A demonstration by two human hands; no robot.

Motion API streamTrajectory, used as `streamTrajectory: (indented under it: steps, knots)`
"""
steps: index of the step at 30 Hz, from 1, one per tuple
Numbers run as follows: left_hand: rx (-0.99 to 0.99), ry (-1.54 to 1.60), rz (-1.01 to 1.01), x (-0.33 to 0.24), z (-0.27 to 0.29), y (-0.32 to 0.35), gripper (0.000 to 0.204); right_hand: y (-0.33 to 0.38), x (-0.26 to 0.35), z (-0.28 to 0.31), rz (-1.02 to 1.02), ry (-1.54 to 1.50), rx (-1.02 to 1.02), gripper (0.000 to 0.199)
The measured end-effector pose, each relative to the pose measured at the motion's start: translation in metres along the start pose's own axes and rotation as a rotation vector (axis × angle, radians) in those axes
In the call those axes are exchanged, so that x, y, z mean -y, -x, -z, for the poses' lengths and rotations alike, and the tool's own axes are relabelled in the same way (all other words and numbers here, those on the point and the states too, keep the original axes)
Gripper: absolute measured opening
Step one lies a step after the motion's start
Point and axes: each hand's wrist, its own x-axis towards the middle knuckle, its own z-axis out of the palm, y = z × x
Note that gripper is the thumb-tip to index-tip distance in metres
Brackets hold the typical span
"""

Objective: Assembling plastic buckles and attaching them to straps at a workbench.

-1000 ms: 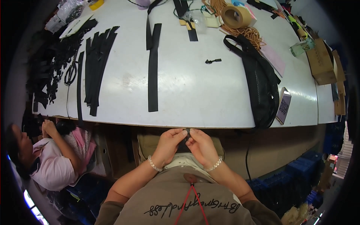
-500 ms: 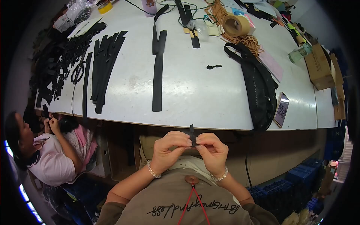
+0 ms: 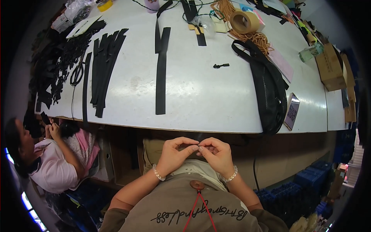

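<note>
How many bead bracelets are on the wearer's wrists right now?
2: one bead bracelet on the left wrist, one on the right wrist. Both hands meet fingertip to fingertip below the table edge.

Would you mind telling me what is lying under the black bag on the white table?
The black bag lies on the bare white table, its lower end overhanging the edge. A phone lies beside it. Anything beneath the bag is covered.
</note>
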Motion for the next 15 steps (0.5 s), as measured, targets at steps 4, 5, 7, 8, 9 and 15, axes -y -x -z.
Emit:
streamTrajectory:
  steps: [4, 5, 7, 8, 9, 15]
  knots:
    - [-0.016, 0.0, -0.024, -0.002, 0.001, 0.0, 0.016, -0.001, -0.001, 0.001, 0.12, 0.057, 0.003, 0.008]
    - [-0.01, -0.131, -0.223, -0.005, 0.003, 0.001, 0.016, -0.001, 0.001, 0.002, 0.117, 0.055, 0.001, 0.008]
    - [-0.004, -0.262, -0.419, -0.011, 0.005, 0.002, 0.016, -0.002, 0.006, 0.004, 0.383, 0.159, 0.009, 0.01]
    - [0.013, -0.263, -0.482, -0.015, 0.005, 0.002, 0.017, -0.002, 0.009, 0.003, 0.382, 0.158, 0.009, 0.01]
    - [0.03, -0.264, -0.545, -0.018, 0.005, 0.001, 0.017, -0.002, 0.012, 0.003, 0.409, 0.164, 0.01, 0.01]
    - [0.039, -0.237, -0.578, -0.022, 0.003, 0.001, 0.018, -0.001, 0.018, 0.004, 0.444, 0.183, 0.016, 0.013]
